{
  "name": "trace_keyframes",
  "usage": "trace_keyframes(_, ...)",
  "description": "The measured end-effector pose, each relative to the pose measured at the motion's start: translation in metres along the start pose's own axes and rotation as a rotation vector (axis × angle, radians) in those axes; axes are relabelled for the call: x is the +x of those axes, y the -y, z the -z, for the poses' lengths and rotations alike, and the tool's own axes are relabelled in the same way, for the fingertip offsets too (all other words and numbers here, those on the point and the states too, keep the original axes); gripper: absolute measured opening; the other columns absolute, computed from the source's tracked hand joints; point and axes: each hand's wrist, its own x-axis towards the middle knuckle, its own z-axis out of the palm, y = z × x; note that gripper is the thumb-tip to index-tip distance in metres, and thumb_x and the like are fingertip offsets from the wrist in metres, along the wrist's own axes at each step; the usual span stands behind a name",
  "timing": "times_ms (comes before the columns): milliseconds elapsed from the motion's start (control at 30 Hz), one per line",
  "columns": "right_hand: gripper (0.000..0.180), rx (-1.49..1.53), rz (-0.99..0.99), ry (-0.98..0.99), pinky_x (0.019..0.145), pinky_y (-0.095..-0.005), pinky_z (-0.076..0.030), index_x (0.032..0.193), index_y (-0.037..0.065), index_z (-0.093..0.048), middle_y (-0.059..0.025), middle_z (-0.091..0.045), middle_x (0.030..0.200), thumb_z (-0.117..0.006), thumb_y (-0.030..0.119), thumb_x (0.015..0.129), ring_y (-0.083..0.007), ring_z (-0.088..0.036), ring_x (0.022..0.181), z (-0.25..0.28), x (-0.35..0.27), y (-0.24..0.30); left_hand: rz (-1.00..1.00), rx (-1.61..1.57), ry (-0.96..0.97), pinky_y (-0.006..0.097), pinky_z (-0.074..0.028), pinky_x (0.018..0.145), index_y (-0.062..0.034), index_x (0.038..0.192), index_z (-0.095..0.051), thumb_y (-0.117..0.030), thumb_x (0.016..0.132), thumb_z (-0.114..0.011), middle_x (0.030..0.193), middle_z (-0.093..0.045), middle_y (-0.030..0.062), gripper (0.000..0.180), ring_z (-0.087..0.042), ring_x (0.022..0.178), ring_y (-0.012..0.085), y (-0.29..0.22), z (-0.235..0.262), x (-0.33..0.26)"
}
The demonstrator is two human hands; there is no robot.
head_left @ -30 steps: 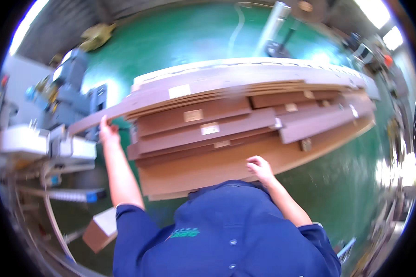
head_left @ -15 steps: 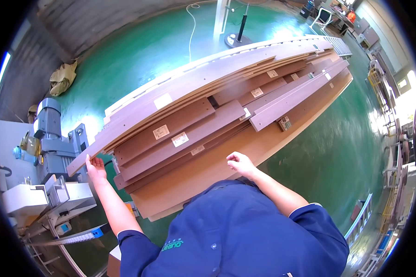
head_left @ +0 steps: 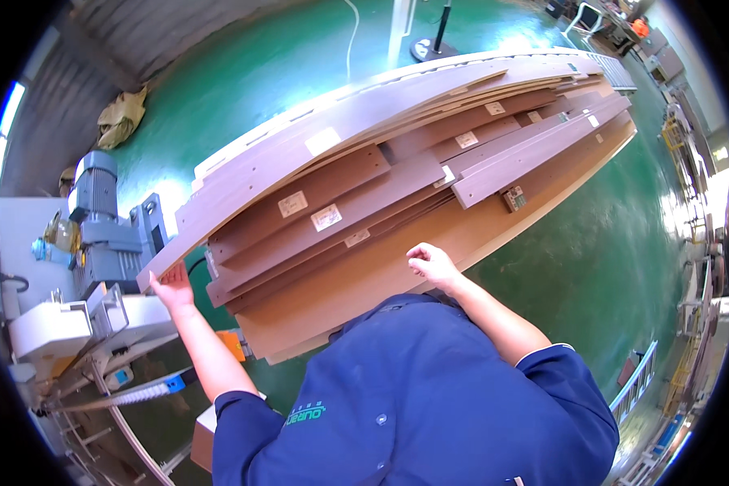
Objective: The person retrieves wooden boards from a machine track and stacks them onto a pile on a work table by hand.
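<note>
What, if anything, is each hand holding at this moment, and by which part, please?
The left hand grips the near end of a long brown panel atop the stack. The right hand rests on the large bottom board, holding nothing.

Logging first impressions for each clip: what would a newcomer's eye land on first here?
A long stack of brown boards with small paper labels runs diagonally across the middle, over a bright green floor. The left hand grips the near end of the long top board, while the right hand rests on the wide bottom panel. A grey motor sits on the machine at far left.
</note>
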Motion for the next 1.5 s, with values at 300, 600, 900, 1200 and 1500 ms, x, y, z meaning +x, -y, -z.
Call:
trace_keyframes(300, 0.022, 0.128, -0.002, 0.086, 0.071, -0.0255, -0.049, 0.110, 0.003, -0.058, -0.0050, -0.063, 0.091, -0.058, 0.013, 0.091, -0.0108, -0.059, 0.077, -0.008, 0.023, 0.055, -0.113, 0.006, 0.007, 0.043, -0.051, 0.096, -0.0010, 0.121, -0.052, -0.049, 0.098, -0.038, 0.115, -0.062, 0.0176, 0.055, -0.060, 0.109, 0.0314, 0.012, -0.019, -0.071)
trace_keyframes(600, 0.027, 0.868, 0.041, 0.012, 0.087, -0.0360, -0.051, 0.119, 0.005, -0.051, -0.0127, -0.061, 0.113, -0.055, 0.020, 0.096, -0.0219, -0.060, 0.099, -0.026, 0.064, 0.107, -0.243, 0.053, -0.095, 0.035, -0.056, 0.078, -0.0053, 0.110, -0.059, -0.049, 0.096, -0.041, 0.103, -0.067, 0.0110, 0.049, -0.065, 0.095, 0.0263, 0.017, -0.009, -0.126)
trace_keyframes(900, 0.027, 1.109, 0.150, 0.017, 0.093, -0.0389, -0.046, 0.116, 0.011, -0.055, -0.0056, -0.063, 0.110, -0.060, 0.015, 0.090, -0.0216, -0.058, 0.105, -0.032, 0.062, 0.111, -0.208, 0.092, -0.223, 0.036, -0.056, 0.080, -0.0064, 0.114, -0.056, -0.049, 0.097, -0.041, 0.106, -0.065, 0.0110, 0.048, -0.064, 0.099, 0.0262, 0.045, 0.007, -0.188)
trace_keyframes(1200, 0.029, 1.190, 0.109, -0.045, 0.091, -0.0417, -0.049, 0.119, 0.014, -0.053, -0.0064, -0.062, 0.111, -0.060, 0.016, 0.091, -0.0232, -0.060, 0.103, -0.014, 0.055, 0.103, -0.113, 0.046, -0.178, 0.041, -0.051, 0.092, -0.0072, 0.119, -0.056, -0.051, 0.095, -0.041, 0.115, -0.063, 0.0113, 0.052, -0.059, 0.108, 0.0280, 0.070, 0.015, -0.198)
trace_keyframes(1500, 0.017, 1.032, 0.376, -0.499, 0.069, -0.0325, -0.056, 0.106, 0.009, -0.060, -0.0033, -0.067, 0.096, -0.062, 0.018, 0.092, -0.0180, -0.066, 0.085, 0.062, 0.030, 0.119, -0.026, 0.073, -0.222, 0.038, -0.051, 0.082, -0.0090, 0.101, -0.057, -0.037, 0.091, -0.056, 0.096, -0.061, 0.0062, 0.030, -0.060, 0.089, 0.0218, 0.067, 0.049, -0.187)
